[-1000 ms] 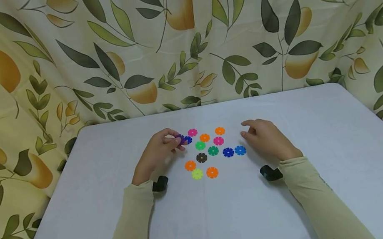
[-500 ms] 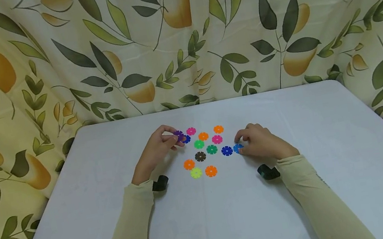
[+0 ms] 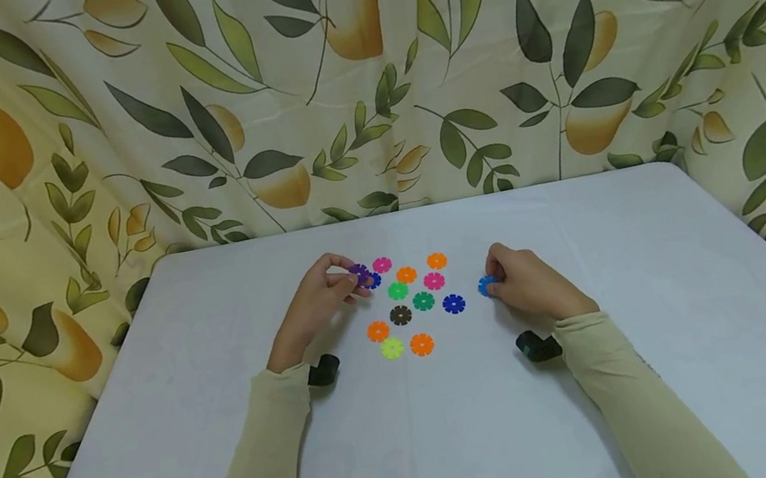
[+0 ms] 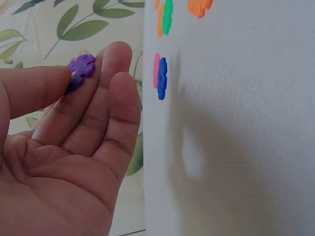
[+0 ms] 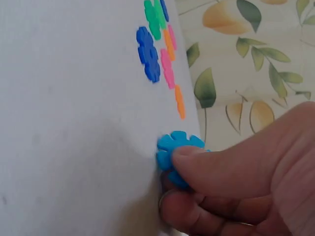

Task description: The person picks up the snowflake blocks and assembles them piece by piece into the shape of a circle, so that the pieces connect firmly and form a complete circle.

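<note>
My left hand pinches a purple notched plastic disc, a snowflake-shaped building piece, between thumb and fingers above the table. A dark blue disc lies on the cloth just beyond it, partly overlapped by that hand in the head view. On the right side, my right hand grips a light blue disc by its edge, thumb across its face. Between the hands lie more flat discs: another dark blue one, a dark green one, a brown one and a light green one.
Orange discs, pink discs and a yellow-green disc lie in the same loose group on the white-covered table. A leaf-and-fruit patterned curtain hangs behind the table and along its sides.
My right hand has come down on the light blue disc, taken hold of it and drawn it away from the dark blue one. The left hand stays nearly still with the purple disc.
</note>
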`<action>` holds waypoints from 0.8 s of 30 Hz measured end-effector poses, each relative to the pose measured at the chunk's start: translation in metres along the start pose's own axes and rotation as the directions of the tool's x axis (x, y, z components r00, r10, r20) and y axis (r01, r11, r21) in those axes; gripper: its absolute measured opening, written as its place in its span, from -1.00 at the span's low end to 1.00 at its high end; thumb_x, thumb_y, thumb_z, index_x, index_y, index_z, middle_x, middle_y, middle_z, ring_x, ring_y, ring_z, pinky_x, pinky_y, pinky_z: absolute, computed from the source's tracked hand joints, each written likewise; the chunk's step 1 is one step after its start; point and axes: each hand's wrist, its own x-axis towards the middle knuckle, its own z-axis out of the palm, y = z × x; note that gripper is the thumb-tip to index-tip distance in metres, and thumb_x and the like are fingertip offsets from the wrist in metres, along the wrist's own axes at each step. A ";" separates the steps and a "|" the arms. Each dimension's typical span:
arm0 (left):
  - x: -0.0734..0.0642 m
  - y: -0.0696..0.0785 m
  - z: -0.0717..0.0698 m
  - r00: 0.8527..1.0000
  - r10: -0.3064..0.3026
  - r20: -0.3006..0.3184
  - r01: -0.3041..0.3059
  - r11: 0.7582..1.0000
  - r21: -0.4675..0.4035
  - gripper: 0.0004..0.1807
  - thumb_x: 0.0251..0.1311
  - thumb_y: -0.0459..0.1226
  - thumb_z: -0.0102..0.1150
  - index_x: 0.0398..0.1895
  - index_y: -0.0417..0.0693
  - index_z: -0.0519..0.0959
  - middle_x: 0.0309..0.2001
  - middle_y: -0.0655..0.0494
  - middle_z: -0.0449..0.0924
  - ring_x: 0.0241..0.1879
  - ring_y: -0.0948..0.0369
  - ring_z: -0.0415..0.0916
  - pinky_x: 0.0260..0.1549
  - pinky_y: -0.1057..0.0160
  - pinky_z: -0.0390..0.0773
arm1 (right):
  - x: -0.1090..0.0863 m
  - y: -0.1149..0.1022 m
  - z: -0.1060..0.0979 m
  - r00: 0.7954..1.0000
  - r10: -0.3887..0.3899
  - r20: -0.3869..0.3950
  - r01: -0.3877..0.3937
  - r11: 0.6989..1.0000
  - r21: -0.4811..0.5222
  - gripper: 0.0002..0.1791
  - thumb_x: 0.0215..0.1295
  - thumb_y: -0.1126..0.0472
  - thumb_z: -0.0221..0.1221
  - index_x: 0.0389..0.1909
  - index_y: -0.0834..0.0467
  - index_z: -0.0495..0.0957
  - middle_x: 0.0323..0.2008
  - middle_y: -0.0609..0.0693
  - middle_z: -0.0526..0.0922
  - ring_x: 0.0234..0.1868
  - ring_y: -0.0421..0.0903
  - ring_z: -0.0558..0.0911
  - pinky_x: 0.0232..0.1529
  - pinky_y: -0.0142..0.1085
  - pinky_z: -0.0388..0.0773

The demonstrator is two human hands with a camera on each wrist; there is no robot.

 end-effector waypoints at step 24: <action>0.000 0.007 0.024 0.999 0.017 0.046 -0.018 1.000 0.022 -0.85 0.57 -0.34 0.21 0.08 -0.15 0.52 -0.24 -0.04 0.81 -0.12 0.04 0.77 0.21 -0.05 0.58 | 0.003 -0.007 0.001 0.991 0.113 -0.070 -0.077 0.917 0.392 -0.70 0.58 0.36 0.11 0.17 0.44 0.62 -0.28 0.20 0.73 -0.33 0.04 0.65 -0.24 -0.33 0.67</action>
